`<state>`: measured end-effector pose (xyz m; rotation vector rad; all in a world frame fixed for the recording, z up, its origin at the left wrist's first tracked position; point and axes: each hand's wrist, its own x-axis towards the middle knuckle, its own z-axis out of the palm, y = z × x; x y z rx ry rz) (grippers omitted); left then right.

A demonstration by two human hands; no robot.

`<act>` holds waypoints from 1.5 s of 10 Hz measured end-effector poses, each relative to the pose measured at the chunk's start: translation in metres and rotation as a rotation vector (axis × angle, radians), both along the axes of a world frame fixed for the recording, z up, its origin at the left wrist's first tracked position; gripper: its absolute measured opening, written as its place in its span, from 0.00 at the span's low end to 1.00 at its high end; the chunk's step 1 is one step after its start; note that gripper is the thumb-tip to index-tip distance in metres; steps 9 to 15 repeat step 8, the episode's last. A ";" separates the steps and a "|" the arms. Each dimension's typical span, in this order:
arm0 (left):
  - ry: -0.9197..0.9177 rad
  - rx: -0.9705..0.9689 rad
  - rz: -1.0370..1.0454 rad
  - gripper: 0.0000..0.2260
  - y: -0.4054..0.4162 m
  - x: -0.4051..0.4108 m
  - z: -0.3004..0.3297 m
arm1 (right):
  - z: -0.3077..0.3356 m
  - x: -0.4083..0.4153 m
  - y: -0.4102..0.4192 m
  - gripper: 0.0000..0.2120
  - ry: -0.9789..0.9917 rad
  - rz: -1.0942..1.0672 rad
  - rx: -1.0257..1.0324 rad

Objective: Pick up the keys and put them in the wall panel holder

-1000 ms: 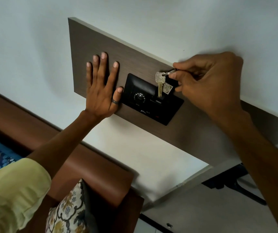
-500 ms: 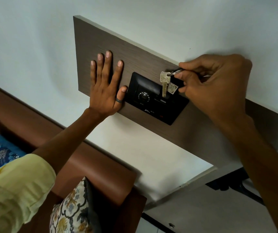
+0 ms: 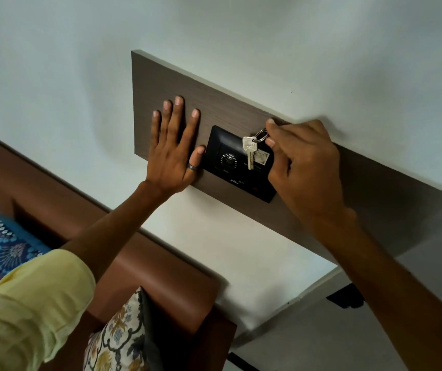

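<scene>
Two hands: left hand point(image 3: 173, 153) flat on one wooden board point(image 3: 361, 178), right hand point(image 3: 303, 167) pinching one key ring point(image 3: 261, 135). One key point(image 3: 250, 151), one small tag point(image 3: 262, 158), one black wall panel point(image 3: 230, 167). Also one thumb ring point(image 3: 192, 167), one patterned cushion point(image 3: 118, 341).

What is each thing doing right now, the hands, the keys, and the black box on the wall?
left hand: open, flat on the wooden panel.
right hand: pinching the key ring.
keys: dangling before the black wall unit, not yet placed.

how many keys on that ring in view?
1 key, hanging from the ring pinched by the right hand, in front of the black wall panel. A pale tag sits behind it; more keys may be hidden.
</scene>
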<state>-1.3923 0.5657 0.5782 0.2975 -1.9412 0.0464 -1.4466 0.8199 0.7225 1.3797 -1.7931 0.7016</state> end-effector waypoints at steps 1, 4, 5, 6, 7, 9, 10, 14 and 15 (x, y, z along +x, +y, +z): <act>-0.040 0.007 0.006 0.29 0.003 0.006 0.002 | -0.002 -0.003 0.000 0.13 0.000 -0.014 -0.037; -0.162 0.075 0.059 0.30 0.016 0.030 0.035 | -0.009 -0.001 0.004 0.16 0.035 -0.043 -0.083; -0.279 0.116 0.103 0.31 0.022 0.038 0.020 | -0.018 -0.005 0.001 0.17 0.041 -0.086 0.047; -0.280 0.095 0.152 0.31 0.041 0.054 0.031 | -0.022 0.000 0.011 0.22 0.094 -0.165 0.145; -0.162 -0.053 0.170 0.32 0.069 0.072 0.091 | 0.008 0.017 0.027 0.22 0.186 -0.273 0.109; -0.018 -0.168 0.182 0.34 0.098 0.076 0.147 | 0.044 0.034 0.052 0.29 0.274 -0.314 0.037; -0.018 -0.168 0.182 0.34 0.098 0.076 0.147 | 0.044 0.034 0.052 0.29 0.274 -0.314 0.037; -0.018 -0.168 0.182 0.34 0.098 0.076 0.147 | 0.044 0.034 0.052 0.29 0.274 -0.314 0.037; -0.018 -0.168 0.182 0.34 0.098 0.076 0.147 | 0.044 0.034 0.052 0.29 0.274 -0.314 0.037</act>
